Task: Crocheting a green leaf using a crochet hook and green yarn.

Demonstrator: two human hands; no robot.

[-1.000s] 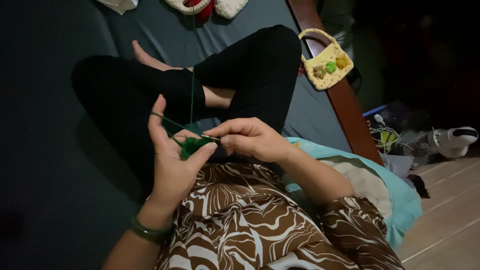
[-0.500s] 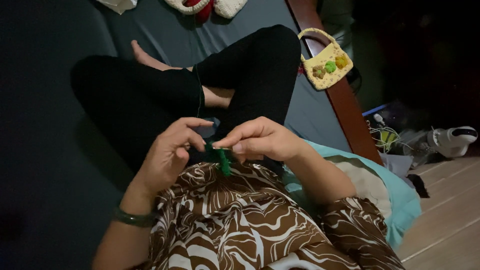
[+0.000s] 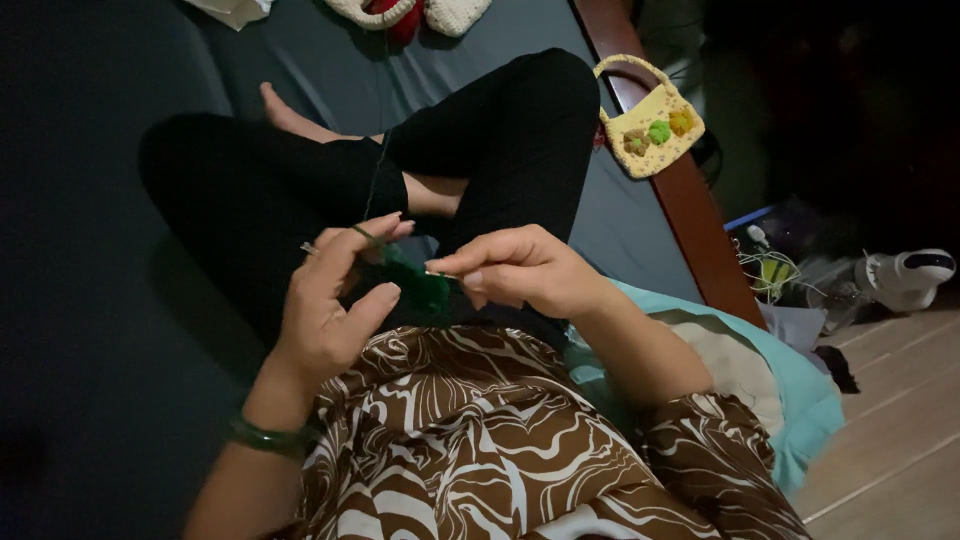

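Looking down through the head camera, the only view supplied, the person sits cross-legged on a dark grey sheet (image 3: 110, 300), both hands raised over the lap. The left hand (image 3: 335, 300) is partly curled, thumb and fingers pinching the near edge of a small green crochet piece (image 3: 422, 290), with a strand of green yarn (image 3: 375, 170) looped over its index finger and running up and away across the black-clad legs (image 3: 300, 190). The right hand (image 3: 525, 270) is clenched around a thin crochet hook (image 3: 440, 274), of which only a short pale tip shows at the fingertips, meeting the right side of the green piece. The piece sits between the two hands, touching both, above the hem of a brown and white patterned top (image 3: 480, 440). A green bangle (image 3: 265, 438) circles the left wrist. At the right, just beside the right forearm, lies a light blue cushion (image 3: 800, 400). Further up, a small yellow crocheted bag (image 3: 650, 125) with coloured flowers rests against a wooden bed rail (image 3: 690, 220), well apart from the hands. White and red crocheted items (image 3: 410, 12) lie at the top edge of the sheet. The floor area at the right is dim; a white appliance (image 3: 905, 275) is visible there, details unclear.
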